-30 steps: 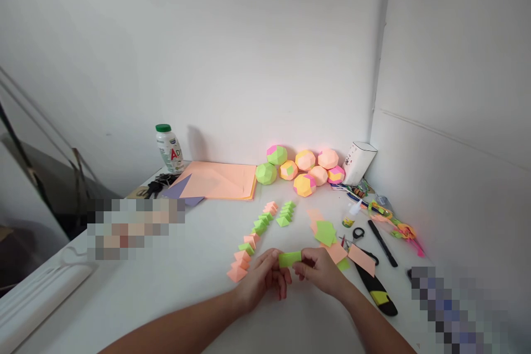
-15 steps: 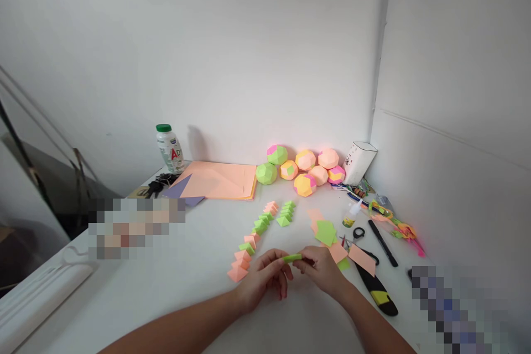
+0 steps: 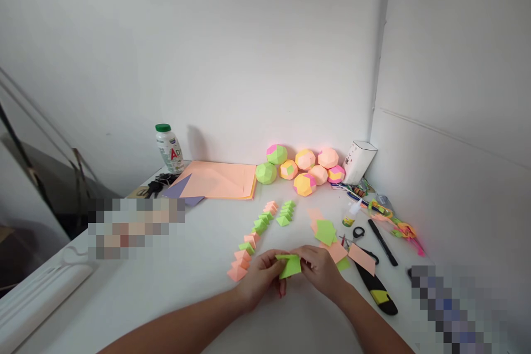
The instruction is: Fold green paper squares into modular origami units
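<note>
The fingers of the left hand (image 3: pixel 258 281) and right hand (image 3: pixel 324 269) are pinching the green paper (image 3: pixel 291 267) from either side, holding it above the desk (image 3: pixel 166 265). A half-second ago it was showing as a narrow, edge-on strip; now it is presenting a broad face beneath a folded upper edge, suggesting that the folding is progressing. The folded pieces (image 3: pixel 251 240) and cut sheets (image 3: pixel 326 233) are lying unmoved nearby.
</note>
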Demonstrator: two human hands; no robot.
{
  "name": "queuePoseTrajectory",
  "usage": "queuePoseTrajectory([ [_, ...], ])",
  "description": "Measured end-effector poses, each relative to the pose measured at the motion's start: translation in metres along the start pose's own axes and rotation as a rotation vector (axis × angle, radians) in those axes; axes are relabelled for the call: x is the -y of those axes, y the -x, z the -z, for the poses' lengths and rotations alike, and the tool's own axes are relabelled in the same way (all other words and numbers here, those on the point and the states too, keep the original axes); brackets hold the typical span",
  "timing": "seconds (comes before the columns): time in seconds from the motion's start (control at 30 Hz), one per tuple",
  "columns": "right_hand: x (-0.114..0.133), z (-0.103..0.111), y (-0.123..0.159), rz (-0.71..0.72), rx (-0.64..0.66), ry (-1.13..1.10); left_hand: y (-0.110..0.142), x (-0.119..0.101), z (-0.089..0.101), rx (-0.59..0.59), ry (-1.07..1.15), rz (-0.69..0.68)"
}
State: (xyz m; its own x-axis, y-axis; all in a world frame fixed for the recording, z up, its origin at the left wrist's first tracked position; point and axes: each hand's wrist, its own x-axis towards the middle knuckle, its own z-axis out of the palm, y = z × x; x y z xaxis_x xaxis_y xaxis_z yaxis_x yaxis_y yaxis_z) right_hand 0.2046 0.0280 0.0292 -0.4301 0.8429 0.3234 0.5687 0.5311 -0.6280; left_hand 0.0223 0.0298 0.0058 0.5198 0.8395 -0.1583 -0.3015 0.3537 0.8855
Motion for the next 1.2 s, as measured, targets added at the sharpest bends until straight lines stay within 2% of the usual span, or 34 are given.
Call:
queuePoseTrajectory([
  [0.07, -0.003, -0.002, 0.002, -0.012, -0.006, -0.028, 0.0, 0.001, -0.001, -0.017, -0.042, -0.017],
  [0.17, -0.005, -0.001, 0.003, 0.041, -0.011, -0.116, -0.001, 0.001, -0.001, -0.038, -0.05, -0.027],
  [0.4, 0.002, 0.005, -0.002, 0.073, 0.062, -0.224, -0.001, -0.001, -0.004, -0.033, -0.04, -0.039],
  [0.57, 0.011, 0.004, -0.006, -0.119, -0.006, -0.321, 0.0, 0.0, -0.003, -0.016, -0.02, -0.027],
  [0.73, 0.015, 0.001, -0.006, -0.311, -0.036, -0.533, 0.003, -0.001, -0.002, 0.026, -0.02, -0.032],
  [0.9, 0.014, -0.003, -0.006, -0.307, -0.107, -0.531, 0.004, -0.003, -0.005, 0.014, -0.095, -0.011],
  [1.2, 0.017, -0.005, -0.005, -0.303, -0.119, -0.525, 0.004, -0.004, -0.004, 0.043, -0.096, -0.004],
])
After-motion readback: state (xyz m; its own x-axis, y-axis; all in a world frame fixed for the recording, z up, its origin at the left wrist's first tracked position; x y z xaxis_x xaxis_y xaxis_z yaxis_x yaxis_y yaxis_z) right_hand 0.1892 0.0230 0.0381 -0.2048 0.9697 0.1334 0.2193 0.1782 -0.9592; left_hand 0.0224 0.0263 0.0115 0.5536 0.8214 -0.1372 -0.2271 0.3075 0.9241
